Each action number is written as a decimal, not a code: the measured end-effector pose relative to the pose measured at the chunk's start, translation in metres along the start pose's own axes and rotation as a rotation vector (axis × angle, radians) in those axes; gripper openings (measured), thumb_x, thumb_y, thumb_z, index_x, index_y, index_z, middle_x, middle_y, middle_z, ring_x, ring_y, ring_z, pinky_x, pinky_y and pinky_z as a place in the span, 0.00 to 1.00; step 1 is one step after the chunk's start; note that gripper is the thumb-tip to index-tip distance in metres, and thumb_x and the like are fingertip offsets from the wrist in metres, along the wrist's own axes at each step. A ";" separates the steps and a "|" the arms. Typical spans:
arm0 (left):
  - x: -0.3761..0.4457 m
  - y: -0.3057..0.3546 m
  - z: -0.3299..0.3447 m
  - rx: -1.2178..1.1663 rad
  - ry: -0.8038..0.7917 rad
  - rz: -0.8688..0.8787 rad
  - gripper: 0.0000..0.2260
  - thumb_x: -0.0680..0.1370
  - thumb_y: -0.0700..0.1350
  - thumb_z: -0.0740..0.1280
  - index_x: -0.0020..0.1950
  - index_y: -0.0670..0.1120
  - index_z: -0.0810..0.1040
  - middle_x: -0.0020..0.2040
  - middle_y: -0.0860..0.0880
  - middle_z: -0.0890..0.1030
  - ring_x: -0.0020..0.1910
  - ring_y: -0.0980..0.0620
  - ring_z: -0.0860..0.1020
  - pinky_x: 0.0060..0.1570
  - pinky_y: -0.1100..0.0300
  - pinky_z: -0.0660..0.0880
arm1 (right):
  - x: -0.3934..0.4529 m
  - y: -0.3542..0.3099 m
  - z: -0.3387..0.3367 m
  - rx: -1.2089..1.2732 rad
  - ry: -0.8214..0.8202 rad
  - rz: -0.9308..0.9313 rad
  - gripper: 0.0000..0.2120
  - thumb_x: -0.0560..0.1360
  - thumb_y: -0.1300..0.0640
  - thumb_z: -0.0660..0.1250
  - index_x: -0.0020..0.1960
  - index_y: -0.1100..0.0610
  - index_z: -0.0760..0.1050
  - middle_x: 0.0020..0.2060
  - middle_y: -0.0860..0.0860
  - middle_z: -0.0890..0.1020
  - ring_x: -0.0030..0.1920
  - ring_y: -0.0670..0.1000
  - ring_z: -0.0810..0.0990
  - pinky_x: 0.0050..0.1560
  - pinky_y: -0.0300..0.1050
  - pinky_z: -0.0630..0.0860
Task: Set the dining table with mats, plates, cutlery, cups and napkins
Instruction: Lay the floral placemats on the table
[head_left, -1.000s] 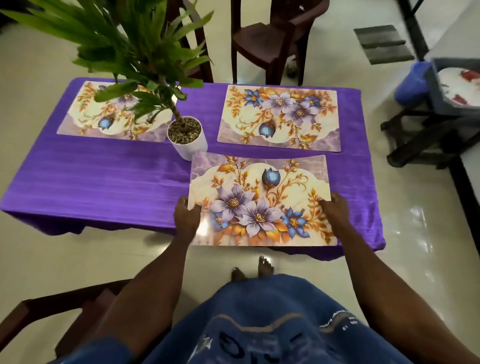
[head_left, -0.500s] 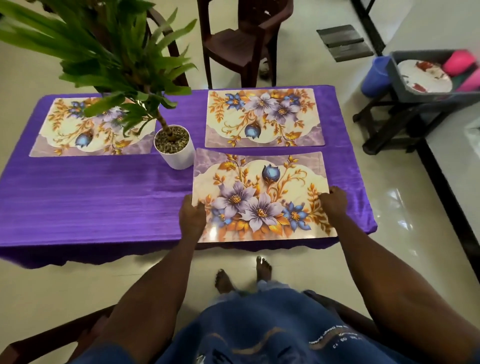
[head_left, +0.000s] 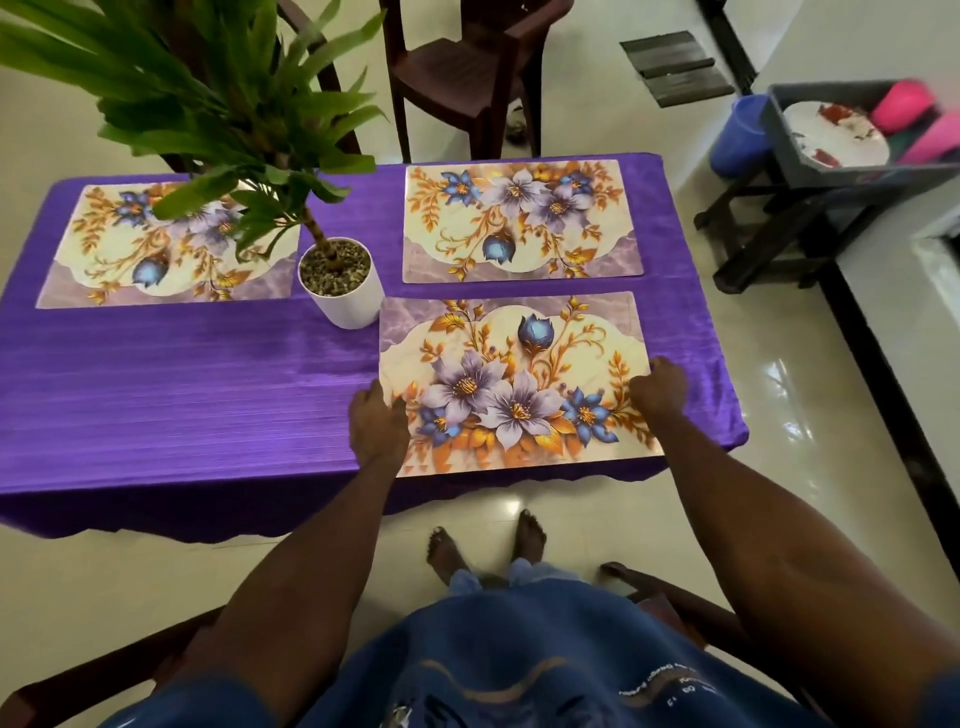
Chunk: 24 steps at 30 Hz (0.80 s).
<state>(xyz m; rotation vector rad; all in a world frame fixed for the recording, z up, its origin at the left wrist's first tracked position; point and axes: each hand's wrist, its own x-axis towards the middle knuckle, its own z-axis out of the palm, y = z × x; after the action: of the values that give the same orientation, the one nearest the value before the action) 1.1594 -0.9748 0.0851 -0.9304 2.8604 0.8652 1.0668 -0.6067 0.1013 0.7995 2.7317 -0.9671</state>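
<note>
Three floral place mats lie on the purple-clothed table (head_left: 182, 405). The near mat (head_left: 514, 384) sits at the table's front right edge. My left hand (head_left: 376, 423) grips its left edge and my right hand (head_left: 658, 387) grips its right edge, both with fingers curled. A second mat (head_left: 519, 218) lies just behind it at the far right, and a third mat (head_left: 166, 244) lies at the far left, partly hidden by plant leaves. A grey bin (head_left: 810, 171) off to the right holds a white plate (head_left: 836, 137) and pink cups (head_left: 904, 98).
A potted plant in a white pot (head_left: 340, 283) stands mid-table, touching the near mat's far left corner. A dark brown chair (head_left: 467, 73) stands behind the table, another chair is under me. A blue bucket (head_left: 740, 135) and a dark stand (head_left: 779, 234) are on the floor at right.
The mat has been slid further onto the table and squared up with the front edge. My view has shifted left and back, bringing the bin into sight.
</note>
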 end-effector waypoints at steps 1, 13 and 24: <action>0.000 0.001 0.001 0.006 0.002 -0.011 0.18 0.81 0.50 0.63 0.67 0.42 0.72 0.61 0.39 0.74 0.60 0.40 0.73 0.49 0.49 0.74 | -0.001 0.002 0.001 -0.014 -0.005 -0.017 0.12 0.74 0.64 0.64 0.56 0.64 0.78 0.51 0.60 0.82 0.53 0.60 0.81 0.48 0.47 0.75; 0.007 0.008 0.014 0.034 -0.006 -0.027 0.18 0.81 0.50 0.63 0.67 0.41 0.73 0.61 0.40 0.74 0.62 0.40 0.72 0.49 0.47 0.74 | 0.012 0.013 0.002 -0.013 -0.006 -0.012 0.14 0.75 0.59 0.65 0.59 0.62 0.77 0.53 0.59 0.81 0.55 0.59 0.79 0.55 0.56 0.79; 0.008 0.016 0.021 0.094 -0.023 -0.001 0.20 0.81 0.51 0.63 0.69 0.43 0.71 0.63 0.40 0.73 0.63 0.41 0.72 0.53 0.49 0.75 | 0.021 0.018 0.000 -0.079 0.010 0.010 0.14 0.77 0.55 0.66 0.60 0.59 0.77 0.56 0.58 0.79 0.57 0.59 0.78 0.57 0.56 0.78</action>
<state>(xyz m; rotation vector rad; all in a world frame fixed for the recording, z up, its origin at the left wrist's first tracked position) 1.1408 -0.9576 0.0734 -0.9053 2.8530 0.7295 1.0583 -0.5854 0.0855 0.8057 2.7527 -0.8496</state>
